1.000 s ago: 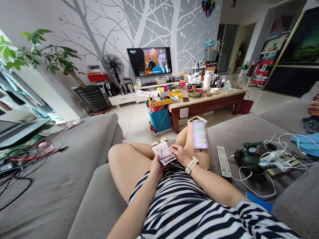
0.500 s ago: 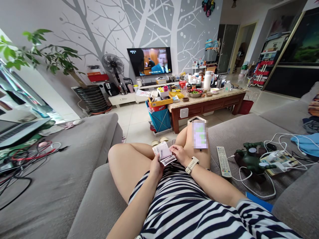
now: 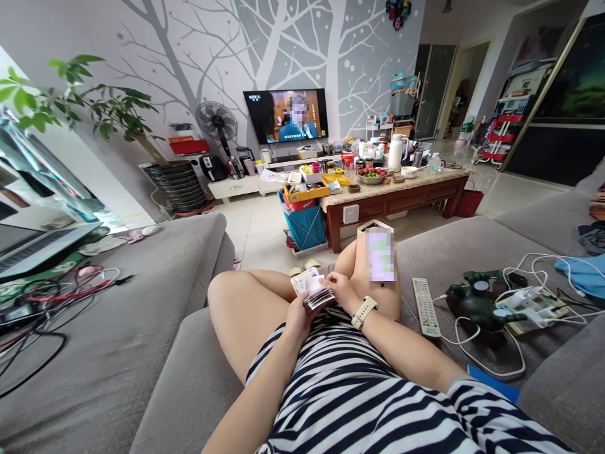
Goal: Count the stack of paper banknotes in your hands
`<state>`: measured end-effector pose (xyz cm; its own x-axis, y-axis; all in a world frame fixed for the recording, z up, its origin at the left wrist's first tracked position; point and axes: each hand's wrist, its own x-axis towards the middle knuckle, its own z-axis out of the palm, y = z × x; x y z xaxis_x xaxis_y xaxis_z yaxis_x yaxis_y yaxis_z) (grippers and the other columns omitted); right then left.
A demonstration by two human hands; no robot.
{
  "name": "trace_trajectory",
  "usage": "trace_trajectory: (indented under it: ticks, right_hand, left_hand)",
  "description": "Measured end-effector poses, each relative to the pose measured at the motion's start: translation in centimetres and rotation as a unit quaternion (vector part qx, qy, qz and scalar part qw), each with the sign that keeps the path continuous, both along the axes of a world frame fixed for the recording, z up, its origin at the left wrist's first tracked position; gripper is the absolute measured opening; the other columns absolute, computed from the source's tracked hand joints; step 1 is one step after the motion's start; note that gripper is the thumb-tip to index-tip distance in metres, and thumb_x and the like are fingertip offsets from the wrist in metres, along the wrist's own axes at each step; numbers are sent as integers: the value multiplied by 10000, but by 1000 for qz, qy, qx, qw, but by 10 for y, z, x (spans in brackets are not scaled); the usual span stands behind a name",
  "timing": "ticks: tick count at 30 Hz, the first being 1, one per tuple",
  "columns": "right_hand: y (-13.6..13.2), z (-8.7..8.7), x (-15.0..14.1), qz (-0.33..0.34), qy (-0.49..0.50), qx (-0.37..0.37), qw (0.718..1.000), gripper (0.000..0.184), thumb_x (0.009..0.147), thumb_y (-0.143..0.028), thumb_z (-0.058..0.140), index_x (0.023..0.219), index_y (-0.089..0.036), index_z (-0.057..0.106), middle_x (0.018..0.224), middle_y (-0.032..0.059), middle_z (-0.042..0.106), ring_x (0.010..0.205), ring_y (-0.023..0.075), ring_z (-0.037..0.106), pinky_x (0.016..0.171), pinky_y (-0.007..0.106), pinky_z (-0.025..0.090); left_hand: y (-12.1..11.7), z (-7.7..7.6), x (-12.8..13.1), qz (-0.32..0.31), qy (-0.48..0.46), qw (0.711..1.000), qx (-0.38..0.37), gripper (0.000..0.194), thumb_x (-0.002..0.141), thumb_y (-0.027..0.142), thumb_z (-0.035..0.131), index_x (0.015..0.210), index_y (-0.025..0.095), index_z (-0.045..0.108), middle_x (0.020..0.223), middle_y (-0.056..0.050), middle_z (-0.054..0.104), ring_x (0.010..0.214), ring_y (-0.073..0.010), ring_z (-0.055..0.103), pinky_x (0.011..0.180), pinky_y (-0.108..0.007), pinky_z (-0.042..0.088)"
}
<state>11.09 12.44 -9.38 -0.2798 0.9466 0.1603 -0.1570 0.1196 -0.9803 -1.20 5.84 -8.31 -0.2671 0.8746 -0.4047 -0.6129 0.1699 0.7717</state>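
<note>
A thick stack of small pale printed paper slips [image 3: 308,284], of banknote-like size, lies over my lap, folded back with its layered edges towards me. My left hand [image 3: 299,315] grips the stack from the near left side, thumb on top. At its right edge, the fingers of my right hand [image 3: 341,290] are pinched together on a slip; the fingertips are partly hidden. The print is too small to read. A beige watch [image 3: 364,313] circles my right wrist. On my right leg rests a phone [image 3: 380,255] with a lit, blurred screen.
On the sofa [image 3: 184,353] to my right are a remote control [image 3: 426,308], a dark green figure [image 3: 479,301] and a power strip [image 3: 532,309] with white cables. Tangled cables [image 3: 57,302] and a laptop [image 3: 42,249] lie left. Ahead stands a loaded coffee table [image 3: 397,200].
The top of the stack shows a different printed face, and its slips are spread more. My right hand has shifted slightly at the edge. The television picture differs.
</note>
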Motion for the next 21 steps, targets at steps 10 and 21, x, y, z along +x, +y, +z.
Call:
trace_trajectory:
  ticks: [10, 21]
  right_hand:
    - [-1, -1, -1, -11, -2, 22, 1000, 326, 705, -437, 670, 616, -185, 484, 563, -52, 428, 550, 111, 371, 538, 246, 298]
    - [-11, 8, 6, 44, 23, 16, 999, 335, 711, -480, 676, 661, -173, 551, 593, -27, 486, 574, 124, 417, 551, 253, 337]
  left_hand:
    - [-1, 5, 2, 4, -3, 1000, -7, 417, 860, 279, 529, 1237, 109, 581, 882, -112, 734, 708, -179, 700, 686, -294, 578]
    - [0, 4, 3, 17, -20, 1000, -8, 443, 878, 303, 485, 1271, 113, 563, 940, -127, 731, 714, -190, 702, 689, -324, 584]
